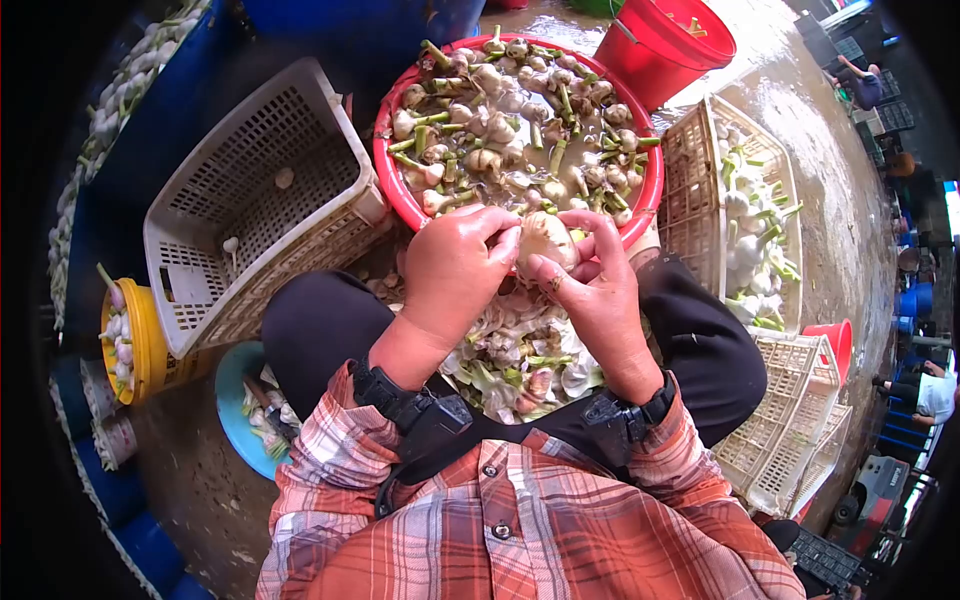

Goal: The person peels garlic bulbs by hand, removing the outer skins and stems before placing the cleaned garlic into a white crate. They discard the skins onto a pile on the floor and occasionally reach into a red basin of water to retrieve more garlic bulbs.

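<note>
A garlic bulb (547, 241) is held between my two hands, above the near rim of a red basin (657, 185) full of garlic in water. My right hand (596, 290) has its thumb and fingers closed round the bulb's right side. My left hand (462, 270) pinches at the bulb's left side with thumb and forefinger; its other fingers are curled and partly hidden. Below the hands, between my knees, lies a heap of peeled garlic skins (520, 350).
At left stand a grey crate (255, 190), a yellow bucket (150, 340) and a teal basin (232, 400) with garlic. A red bucket (655, 50), a garlic-filled crate (700, 190) and stacked crates (780, 400) are at right. People are in the far right background.
</note>
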`<state>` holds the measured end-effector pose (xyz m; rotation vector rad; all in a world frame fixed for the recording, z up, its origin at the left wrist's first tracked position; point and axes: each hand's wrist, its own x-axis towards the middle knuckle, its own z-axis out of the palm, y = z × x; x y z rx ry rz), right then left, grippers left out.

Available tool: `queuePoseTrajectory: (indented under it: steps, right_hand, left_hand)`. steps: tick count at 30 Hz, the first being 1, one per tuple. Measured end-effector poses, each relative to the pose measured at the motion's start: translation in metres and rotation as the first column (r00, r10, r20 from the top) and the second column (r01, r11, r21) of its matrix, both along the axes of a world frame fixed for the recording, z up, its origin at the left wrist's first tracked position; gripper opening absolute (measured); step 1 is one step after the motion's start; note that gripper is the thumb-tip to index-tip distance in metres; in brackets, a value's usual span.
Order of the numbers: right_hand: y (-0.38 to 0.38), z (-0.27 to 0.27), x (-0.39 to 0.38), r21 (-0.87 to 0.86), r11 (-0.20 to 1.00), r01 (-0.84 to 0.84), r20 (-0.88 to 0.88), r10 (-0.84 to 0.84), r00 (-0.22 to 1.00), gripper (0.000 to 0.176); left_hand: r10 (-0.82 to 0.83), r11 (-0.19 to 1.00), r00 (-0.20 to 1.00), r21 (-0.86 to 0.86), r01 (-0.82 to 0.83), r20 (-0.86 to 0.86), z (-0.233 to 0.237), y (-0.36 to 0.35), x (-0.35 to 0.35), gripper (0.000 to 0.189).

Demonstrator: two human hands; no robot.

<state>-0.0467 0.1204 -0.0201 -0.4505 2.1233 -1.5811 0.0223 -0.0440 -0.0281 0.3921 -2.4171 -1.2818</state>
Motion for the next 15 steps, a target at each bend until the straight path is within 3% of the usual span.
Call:
queuePoseTrajectory:
  steps: [2,3,4,5,6,7,9,11,13,14,15]
  right_hand:
    - [0.0,0.003,0.0,0.025,1.0,-0.003,-0.021,0.003,1.0,0.049]
    - [0.002,0.006,-0.003,-0.127,0.992,-0.012,0.129,0.028,0.991,0.05]
    - [0.004,0.009,-0.008,-0.275,0.961,0.001,0.268,0.075,0.961,0.051]
    - [0.009,0.015,-0.014,-0.318,0.948,-0.006,0.337,0.119,0.934,0.053]
    - [0.014,0.014,-0.017,-0.431,0.902,-0.004,0.425,0.206,0.882,0.051]
    - [0.019,0.013,-0.021,-0.538,0.843,0.011,0.492,0.303,0.816,0.05]
    - [0.033,0.009,-0.023,-0.528,0.849,0.012,0.508,0.305,0.806,0.052]
    - [0.049,-0.003,-0.026,-0.617,0.781,0.091,0.517,0.315,0.796,0.052]
    - [0.053,-0.004,-0.017,-0.555,0.825,0.105,0.524,0.249,0.815,0.057]
    - [0.043,-0.003,-0.008,-0.627,0.764,0.152,0.568,0.315,0.761,0.059]
    - [0.032,-0.005,0.007,-0.681,0.699,0.218,0.608,0.375,0.7,0.062]
  left_hand:
    - [0.004,0.994,0.998,-0.108,0.002,0.055,0.002,0.0,-0.001,0.018]
    - [0.002,0.994,0.999,-0.106,0.004,0.051,-0.001,-0.002,-0.001,0.018]
    - [0.013,0.943,1.0,0.334,-0.007,-0.016,-0.006,-0.005,-0.003,0.021]
    - [0.048,0.706,0.996,0.708,0.018,-0.073,-0.008,-0.009,-0.003,0.024]
    - [-0.003,0.472,0.999,0.88,0.044,-0.048,0.001,-0.011,0.0,0.03]
    - [-0.004,0.472,0.998,0.88,0.053,-0.058,0.002,-0.013,0.0,0.03]
    - [0.147,0.476,0.977,0.877,0.068,-0.155,0.0,-0.015,0.001,0.023]
    - [0.256,0.605,0.957,0.795,-0.05,-0.134,-0.011,-0.031,0.002,0.019]
    - [0.104,0.806,0.974,0.591,0.036,-0.201,0.01,-0.017,0.003,0.019]
    - [-0.002,0.845,0.978,0.522,0.114,-0.21,0.006,-0.005,0.0,0.021]
    - [-0.076,0.704,0.979,0.685,0.185,-0.187,-0.002,0.013,-0.001,0.02]
